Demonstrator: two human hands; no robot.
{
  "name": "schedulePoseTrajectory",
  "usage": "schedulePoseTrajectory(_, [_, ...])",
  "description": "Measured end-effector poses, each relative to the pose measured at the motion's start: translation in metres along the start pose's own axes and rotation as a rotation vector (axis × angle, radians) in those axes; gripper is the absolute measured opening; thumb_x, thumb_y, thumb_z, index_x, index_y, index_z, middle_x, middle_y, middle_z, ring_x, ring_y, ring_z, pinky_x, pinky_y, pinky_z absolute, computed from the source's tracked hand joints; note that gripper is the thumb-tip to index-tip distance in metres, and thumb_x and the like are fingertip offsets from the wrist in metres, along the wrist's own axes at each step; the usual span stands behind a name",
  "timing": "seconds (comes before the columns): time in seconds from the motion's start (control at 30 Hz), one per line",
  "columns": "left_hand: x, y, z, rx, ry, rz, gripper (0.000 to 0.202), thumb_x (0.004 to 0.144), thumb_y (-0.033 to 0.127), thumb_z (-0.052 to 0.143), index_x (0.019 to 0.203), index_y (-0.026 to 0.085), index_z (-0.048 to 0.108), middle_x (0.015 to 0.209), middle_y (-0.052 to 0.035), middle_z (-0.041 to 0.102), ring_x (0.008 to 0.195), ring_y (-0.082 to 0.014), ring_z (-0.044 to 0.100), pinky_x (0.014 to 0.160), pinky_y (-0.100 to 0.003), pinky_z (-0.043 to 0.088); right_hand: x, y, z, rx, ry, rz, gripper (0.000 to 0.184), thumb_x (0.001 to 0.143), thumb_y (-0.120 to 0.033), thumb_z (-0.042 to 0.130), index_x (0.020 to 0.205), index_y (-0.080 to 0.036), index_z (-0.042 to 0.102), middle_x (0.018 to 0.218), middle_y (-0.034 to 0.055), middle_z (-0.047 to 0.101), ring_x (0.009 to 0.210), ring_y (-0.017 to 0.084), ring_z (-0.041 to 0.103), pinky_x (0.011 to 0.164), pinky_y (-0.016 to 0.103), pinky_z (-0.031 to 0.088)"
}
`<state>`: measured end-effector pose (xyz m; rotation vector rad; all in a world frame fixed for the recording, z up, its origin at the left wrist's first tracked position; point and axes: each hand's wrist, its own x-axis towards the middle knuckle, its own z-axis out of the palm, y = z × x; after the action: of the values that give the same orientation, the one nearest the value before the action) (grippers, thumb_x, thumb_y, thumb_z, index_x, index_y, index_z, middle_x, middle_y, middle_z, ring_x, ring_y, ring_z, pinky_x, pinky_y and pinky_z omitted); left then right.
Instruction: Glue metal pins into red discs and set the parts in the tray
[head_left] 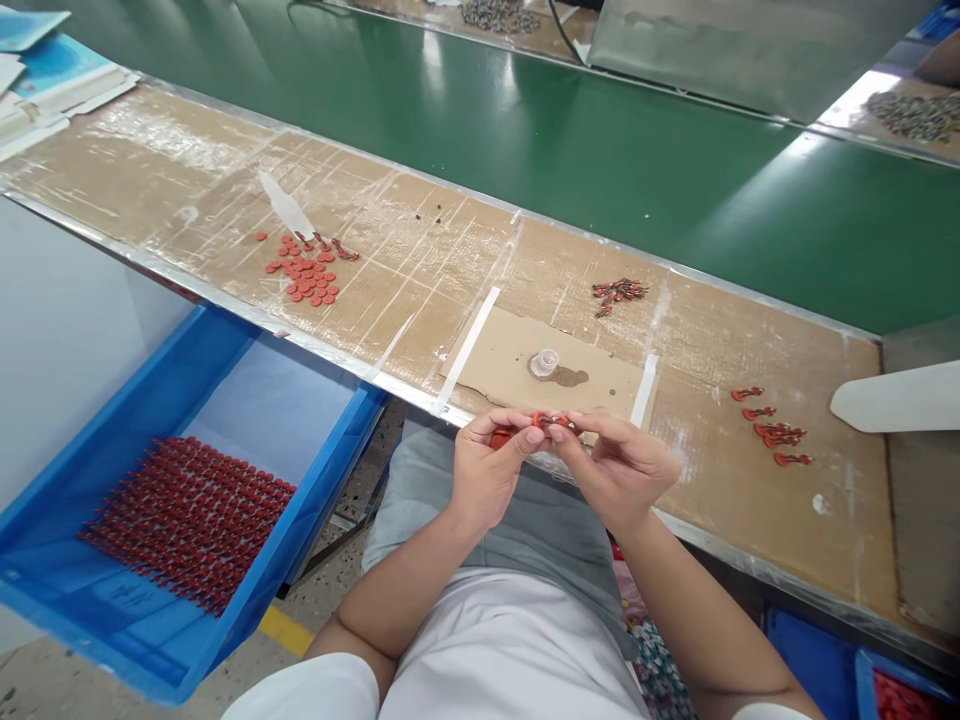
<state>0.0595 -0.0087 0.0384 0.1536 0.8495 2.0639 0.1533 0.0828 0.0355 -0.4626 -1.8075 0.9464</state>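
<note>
My left hand and my right hand meet at the near edge of the cardboard-covered bench. Their fingertips pinch a small red part between them. More red shows under my left fingers. A pile of red discs lies on the bench to the left. A small heap of dark red wired parts sits beyond my hands. Several finished red pieces lie in a loose row to the right. A small clear cap stands on a glue-stained cardboard patch just ahead.
A blue bin at my lower left holds rows of red parts. A green conveyor belt runs behind the bench. A white flat tool lies at the right, another white strip near the discs. Papers sit far left.
</note>
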Motion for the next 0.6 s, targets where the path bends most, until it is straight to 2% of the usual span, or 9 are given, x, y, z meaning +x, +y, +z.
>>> schedulePoseTrajectory(0.33, [-0.0008,-0.0029,-0.0005,0.046,0.017,0.004,0.014,0.069,0.019,0.086,0.078,0.019,0.076,0.084,-0.0023,0.078,0.079,-0.0135,0.075,0.073,-0.022,0.062,0.0022,0.0005,-0.0016,0.020,-0.004,-0.007,0.039,0.068,-0.007,0.082,0.098,-0.029,0.075,0.084,0.0004,0.078,0.068,0.018,0.072,0.060,0.031,0.059])
schedulePoseTrajectory(0.6, [-0.0022,-0.0039,-0.0033,0.098,-0.005,0.028,0.012,0.069,0.019,0.086,0.077,0.020,0.077,0.088,-0.0030,0.079,0.082,-0.0159,0.075,0.072,-0.025,0.063,-0.0005,-0.0014,-0.0007,0.035,0.035,0.090,0.027,0.069,-0.010,0.081,0.091,-0.025,0.076,0.077,0.0012,0.075,0.063,0.015,0.069,0.052,0.026,0.056])
